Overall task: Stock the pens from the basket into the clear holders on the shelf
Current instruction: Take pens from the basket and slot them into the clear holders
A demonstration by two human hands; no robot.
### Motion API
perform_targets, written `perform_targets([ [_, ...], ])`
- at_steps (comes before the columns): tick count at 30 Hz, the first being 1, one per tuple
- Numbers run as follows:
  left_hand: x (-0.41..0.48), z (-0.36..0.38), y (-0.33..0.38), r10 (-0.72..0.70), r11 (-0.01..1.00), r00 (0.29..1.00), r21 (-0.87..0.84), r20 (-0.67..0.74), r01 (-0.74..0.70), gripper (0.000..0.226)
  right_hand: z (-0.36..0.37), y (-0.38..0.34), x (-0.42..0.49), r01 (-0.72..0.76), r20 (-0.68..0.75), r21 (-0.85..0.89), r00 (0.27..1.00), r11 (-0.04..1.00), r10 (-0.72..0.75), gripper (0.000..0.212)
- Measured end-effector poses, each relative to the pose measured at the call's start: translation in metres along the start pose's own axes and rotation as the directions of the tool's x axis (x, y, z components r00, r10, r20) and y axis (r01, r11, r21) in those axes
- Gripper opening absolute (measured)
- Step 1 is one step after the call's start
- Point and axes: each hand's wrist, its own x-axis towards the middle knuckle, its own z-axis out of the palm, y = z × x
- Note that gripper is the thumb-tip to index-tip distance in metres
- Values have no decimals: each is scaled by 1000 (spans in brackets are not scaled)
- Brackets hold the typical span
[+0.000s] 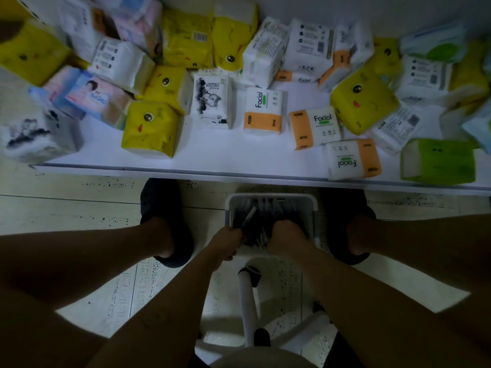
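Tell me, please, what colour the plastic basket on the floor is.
The rectangular plastic basket is white, holding dark pens; the head view shows it best.

Glossy plastic tissue packs (150,128), matt shelf (212,158)

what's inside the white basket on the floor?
A pile of dark pens, with the left hand and right hand both curled round bunches. The hands hide the pens beneath; the pile hides the bottom of the basket.
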Motion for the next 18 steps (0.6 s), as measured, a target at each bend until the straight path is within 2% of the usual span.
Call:
perform_targets([
  [3, -4, -2, 1, 86, 993, 996, 81, -33, -83, 33, -5, -3, -3, 4, -82, 65, 997, 998, 1, 15],
  [5, -9, -1, 4, 131, 989, 990, 81, -60, -126, 34, -9, -4, -5, -5, -140, 139, 990, 990, 25, 25],
  [8, -21, -1, 11, 174, 985, 981, 36, -84, -172, 26, -20, -5, -12, 0, -157, 245, 987, 970, 40, 28],
  [11, -38, -1, 17, 233, 971, 966, -32, -110, -237, 19, -32, -5, -29, 23, -133, 378, 991, 926, 29, 6],
  [15, -63, 0, 23, 284, 957, 952, -25, -114, -289, 16, -39, -10, -54, 63, -129, 548, 992, 834, 10, 26],
  [18, -90, 2, 37, 390, 902, 912, -148, -130, -406, 13, -47, -18, -79, 98, -214, 634, 976, 767, 52, 24],
])
